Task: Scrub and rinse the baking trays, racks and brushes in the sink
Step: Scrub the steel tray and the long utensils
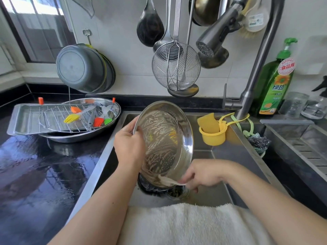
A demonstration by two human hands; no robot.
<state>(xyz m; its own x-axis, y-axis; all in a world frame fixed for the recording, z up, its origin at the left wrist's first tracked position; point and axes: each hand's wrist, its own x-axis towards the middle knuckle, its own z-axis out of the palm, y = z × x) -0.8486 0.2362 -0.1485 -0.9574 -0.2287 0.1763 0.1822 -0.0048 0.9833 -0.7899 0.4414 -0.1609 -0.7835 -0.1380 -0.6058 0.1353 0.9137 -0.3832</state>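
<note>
Fingers of left hand [130, 142] grip tilted soapy round tray [164, 142] rim; right hand [200, 174] pinches cloth [169, 181] at lower edge.

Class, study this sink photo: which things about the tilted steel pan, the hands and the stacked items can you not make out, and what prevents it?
Head view:
- Sink drain: hidden behind the steel pan and right hand.
- Cloth: mostly hidden under the right hand's fingers, so its size is unclear.
- Left hand fingers: behind the pan's rim.
- Oval tray: its inside is covered by the flat tray, rack and brushes.
</note>
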